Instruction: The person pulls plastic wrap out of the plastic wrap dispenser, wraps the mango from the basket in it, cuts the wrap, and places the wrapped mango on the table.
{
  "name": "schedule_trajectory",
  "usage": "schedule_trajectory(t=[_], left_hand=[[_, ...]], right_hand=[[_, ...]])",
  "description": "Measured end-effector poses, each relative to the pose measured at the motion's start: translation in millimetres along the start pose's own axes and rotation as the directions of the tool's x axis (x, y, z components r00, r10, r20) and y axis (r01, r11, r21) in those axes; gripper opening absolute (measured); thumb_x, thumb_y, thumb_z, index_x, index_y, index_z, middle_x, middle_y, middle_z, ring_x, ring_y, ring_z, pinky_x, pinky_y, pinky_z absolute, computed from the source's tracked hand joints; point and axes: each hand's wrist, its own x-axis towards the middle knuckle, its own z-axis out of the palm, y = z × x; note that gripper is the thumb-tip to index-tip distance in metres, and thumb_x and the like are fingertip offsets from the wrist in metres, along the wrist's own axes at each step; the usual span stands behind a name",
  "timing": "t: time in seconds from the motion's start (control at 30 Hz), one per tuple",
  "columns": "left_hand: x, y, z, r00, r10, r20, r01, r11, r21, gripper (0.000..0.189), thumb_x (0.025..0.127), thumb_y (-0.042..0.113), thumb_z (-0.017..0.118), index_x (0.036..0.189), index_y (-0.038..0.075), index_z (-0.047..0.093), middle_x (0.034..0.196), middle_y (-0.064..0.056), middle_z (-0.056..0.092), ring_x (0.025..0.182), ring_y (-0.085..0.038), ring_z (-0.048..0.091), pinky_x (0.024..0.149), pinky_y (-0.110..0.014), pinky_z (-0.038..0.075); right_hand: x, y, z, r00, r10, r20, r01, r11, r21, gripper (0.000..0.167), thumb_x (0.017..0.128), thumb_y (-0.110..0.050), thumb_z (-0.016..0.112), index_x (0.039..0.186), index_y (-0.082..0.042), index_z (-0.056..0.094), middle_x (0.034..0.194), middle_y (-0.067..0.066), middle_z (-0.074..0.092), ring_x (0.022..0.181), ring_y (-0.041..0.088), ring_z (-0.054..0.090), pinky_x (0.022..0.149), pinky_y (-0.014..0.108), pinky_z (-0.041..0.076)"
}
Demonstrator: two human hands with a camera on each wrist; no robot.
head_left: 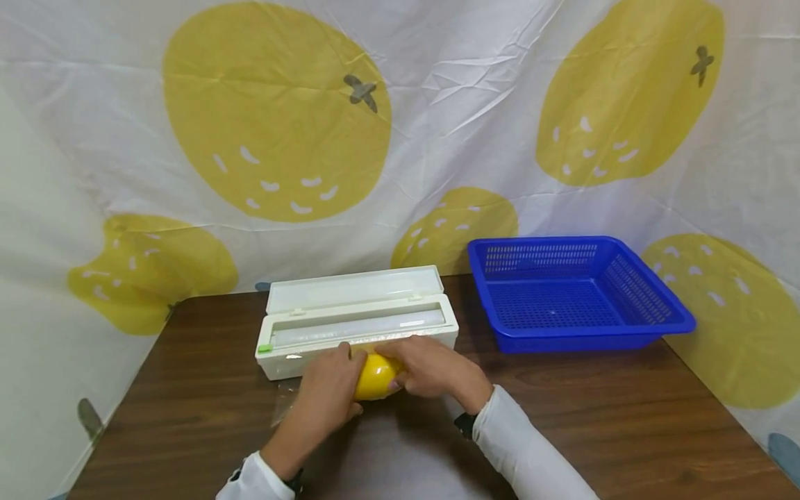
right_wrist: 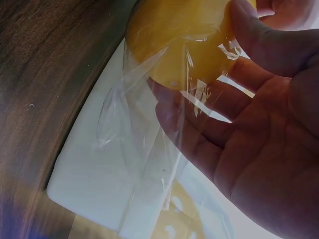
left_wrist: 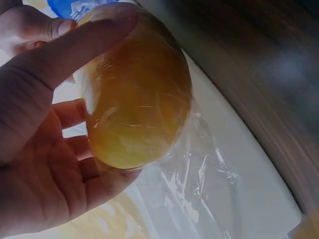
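Two hands, left (head_left: 329,387) and right (head_left: 431,366), clasped a glossy yellow oval object (head_left: 377,376) in clear plastic film (left_wrist: 200,172), probably slippery, best cupped endwise.

Yellow fruit (head_left: 376,378), amber-tinged in the wrist views; cling film (left_wrist: 202,172), transparent. Dispenser box (head_left: 284,367), white, with lime-green tab (head_left: 265,348). Basket (head_left: 578,342), uniform blue. Tabletop (head_left: 187,417), dark brown, wood-grained. Cloth (head_left: 450,48), white, printed with yellow fruits bearing white flecks. Sleeve (head_left: 531,444), white.
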Motion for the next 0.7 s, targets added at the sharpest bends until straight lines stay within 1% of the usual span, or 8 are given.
schedule_trajectory(t=[0.13, 0.2, 0.33, 0.4, 0.47, 0.57, 0.63, 0.7], left_hand=[[0.9, -2.8, 0.6, 1.000, 0.015, 0.002, -0.014, 1.000, -0.014, 0.069, 0.050, 0.024, 0.102, 0.103, 0.007, 0.060, 0.084, -0.009, 0.057, 0.066, -0.024, 0.057, 0.057, -0.039, 0.052], [1.8, -5.1, 0.3, 1.000, 0.014, 0.010, -0.014, 1.000, -0.028, 0.068, 0.051, 0.023, 0.101, 0.104, 0.009, 0.062, 0.085, -0.009, 0.059, 0.067, -0.023, 0.058, 0.058, -0.039, 0.053], [1.9, -9.4, -1.8, 0.999, 0.020, 0.032, -0.019, 0.999, -0.046, 0.062, 0.052, 0.024, 0.099, 0.103, 0.011, 0.066, 0.084, -0.009, 0.062, 0.067, -0.023, 0.060, 0.057, -0.040, 0.052], [2.3, -11.7, -3.4, 0.999, 0.029, 0.046, -0.026, 0.998, -0.057, 0.060, 0.054, 0.025, 0.099, 0.104, 0.011, 0.068, 0.083, -0.009, 0.062, 0.066, -0.023, 0.060, 0.058, -0.040, 0.052], [3.3, -13.9, -5.1, 0.997, 0.034, 0.064, -0.029, 0.996, -0.085, 0.059, 0.056, 0.025, 0.098, 0.105, 0.010, 0.069, 0.083, -0.009, 0.063, 0.067, -0.023, 0.060, 0.060, -0.040, 0.053], [5.4, -17.6, -6.9, 0.995, 0.029, 0.097, -0.015, 0.989, -0.144, 0.056, 0.058, 0.024, 0.098, 0.104, 0.010, 0.070, 0.084, -0.009, 0.063, 0.069, -0.023, 0.060, 0.064, -0.041, 0.054], [6.3, -20.3, -6.9, 0.993, 0.016, 0.118, 0.006, 0.983, -0.186, 0.051, 0.059, 0.023, 0.098, 0.100, 0.011, 0.069, 0.083, -0.008, 0.062, 0.070, -0.022, 0.059, 0.066, -0.041, 0.054], [6.0, -23.0, -6.3, 0.991, 0.000, 0.137, 0.031, 0.975, -0.219, 0.047, 0.060, 0.023, 0.097, 0.096, 0.012, 0.068, 0.080, -0.006, 0.060, 0.069, -0.021, 0.057, 0.066, -0.040, 0.052]], right_hand=[[0.0, 0, 0, 1.000, 0.010, 0.007, -0.010, 1.000, 0.000, 0.040, 0.085, -0.023, 0.080, 0.121, -0.025, 0.062, 0.094, -0.012, 0.061, 0.086, 0.009, 0.057, 0.083, 0.030, 0.050], [0.2, -1, 1, 1.000, 0.014, 0.005, -0.014, 1.000, -0.006, 0.040, 0.086, -0.024, 0.080, 0.121, -0.025, 0.062, 0.095, -0.013, 0.061, 0.086, 0.009, 0.057, 0.082, 0.029, 0.050], [-0.8, -2, 1, 1.000, 0.017, 0.001, -0.017, 1.000, 0.006, 0.034, 0.087, -0.026, 0.079, 0.117, -0.023, 0.063, 0.091, -0.011, 0.061, 0.082, 0.010, 0.056, 0.077, 0.029, 0.048], [-2.0, -4, -1, 1.000, 0.027, -0.010, -0.027, 0.999, 0.020, 0.038, 0.088, -0.027, 0.079, 0.122, -0.022, 0.063, 0.095, -0.009, 0.064, 0.084, 0.011, 0.058, 0.079, 0.030, 0.049], [-3.3, -6, -2, 0.999, 0.042, -0.027, -0.041, 0.999, 0.027, 0.047, 0.087, -0.028, 0.079, 0.131, -0.021, 0.062, 0.103, -0.007, 0.069, 0.089, 0.012, 0.062, 0.083, 0.031, 0.051], [-5.5, -10, -5, 0.995, 0.065, -0.075, -0.067, 0.997, -0.023, 0.059, 0.085, -0.032, 0.081, 0.138, -0.020, 0.059, 0.115, -0.004, 0.070, 0.097, 0.014, 0.064, 0.088, 0.034, 0.053], [-6.4, -14, -7, 0.992, 0.062, -0.113, -0.071, 0.994, -0.079, 0.059, 0.082, -0.036, 0.083, 0.134, -0.019, 0.062, 0.117, -0.002, 0.070, 0.099, 0.016, 0.065, 0.087, 0.035, 0.054], [-6.8, -18, -7, 0.988, 0.048, -0.149, -0.068, 0.988, -0.136, 0.057, 0.079, -0.040, 0.085, 0.129, -0.019, 0.066, 0.114, -0.002, 0.069, 0.097, 0.017, 0.066, 0.083, 0.035, 0.055]])
